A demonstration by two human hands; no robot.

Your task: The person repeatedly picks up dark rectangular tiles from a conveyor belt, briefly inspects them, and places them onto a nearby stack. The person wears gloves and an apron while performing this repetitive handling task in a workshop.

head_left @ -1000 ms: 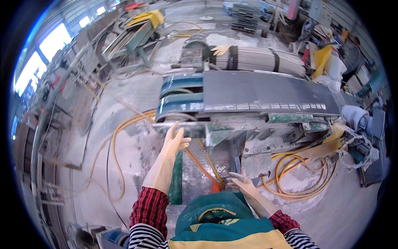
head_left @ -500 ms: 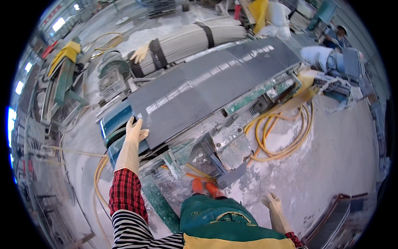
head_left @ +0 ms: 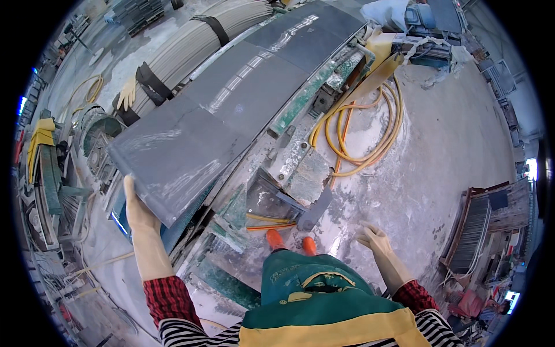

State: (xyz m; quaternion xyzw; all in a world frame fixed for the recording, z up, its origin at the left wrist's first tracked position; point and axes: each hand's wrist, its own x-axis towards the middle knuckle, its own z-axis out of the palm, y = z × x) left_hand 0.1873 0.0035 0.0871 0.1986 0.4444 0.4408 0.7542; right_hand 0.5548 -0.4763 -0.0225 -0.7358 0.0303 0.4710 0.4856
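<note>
A smooth dark grey slab [head_left: 173, 153] lies at the near left end of a row of similar slabs on a long machine bed. My left hand [head_left: 140, 209], in a pale glove, is at the slab's near left edge. One finger shows along the edge; the others are partly hidden by the slab. Below this end of the slab, part of a blue belt end [head_left: 120, 217] shows. My right hand [head_left: 374, 238], also gloved, hangs free above the floor at my right side, holding nothing, its fingers loosely bent and apart.
Coiled yellow hoses [head_left: 396, 124] lie on the dusty floor right of the bed. A strapped bundle of long pale strips [head_left: 188, 49] runs along its far side, with a loose glove [head_left: 126, 93] on it. A rack of panels [head_left: 469, 240] stands at right. My orange boots [head_left: 274, 238] are beside the frame.
My view has turned and shifted. The slab's end now reaches out over the blue belt end. My left hand has moved from the belt end to the slab's edge. My right hand still hangs free.
</note>
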